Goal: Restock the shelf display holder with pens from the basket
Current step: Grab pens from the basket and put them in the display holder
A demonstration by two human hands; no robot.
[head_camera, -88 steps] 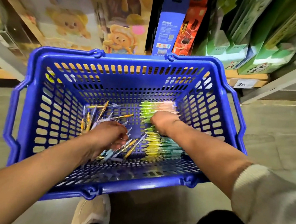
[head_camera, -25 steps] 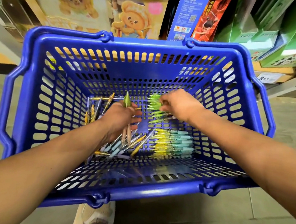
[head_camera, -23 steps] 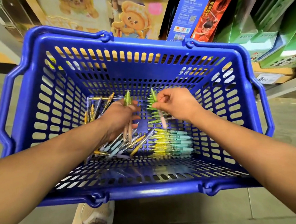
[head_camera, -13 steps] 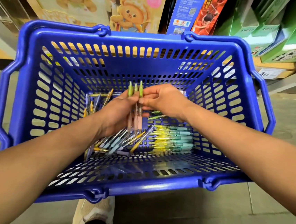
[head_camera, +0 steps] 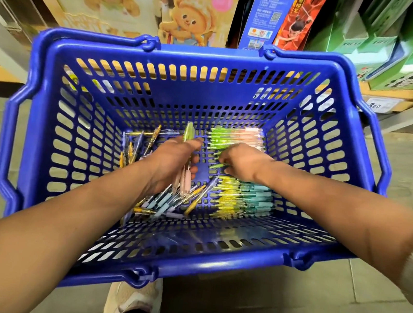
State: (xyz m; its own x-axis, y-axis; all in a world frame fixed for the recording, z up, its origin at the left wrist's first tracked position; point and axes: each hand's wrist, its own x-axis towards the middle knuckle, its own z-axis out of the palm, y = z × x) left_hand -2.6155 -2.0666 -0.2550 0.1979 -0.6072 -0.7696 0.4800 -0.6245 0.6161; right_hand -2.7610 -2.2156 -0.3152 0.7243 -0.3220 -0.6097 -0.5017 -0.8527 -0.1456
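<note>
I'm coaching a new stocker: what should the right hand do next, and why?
Probably pinch the loose green pen at the fingers of the right hand and pass it to the left hand, which grips a few matching pens; more lie in the basket.

Both arms reach down into a big blue basket (head_camera: 75,143). The left hand (head_camera: 172,163) grips a few green-topped pens (head_camera: 189,133) that point up, just above the loose pens (head_camera: 168,200) lying in a mess on the near left of the basket floor. The right hand (head_camera: 244,161) has its fingers bent down onto the green and pink pens (head_camera: 237,138) at the far right (too blurry to tell if it pinches one), and the yellow and teal pens (head_camera: 244,200) lie in a neat row just nearer.
</note>
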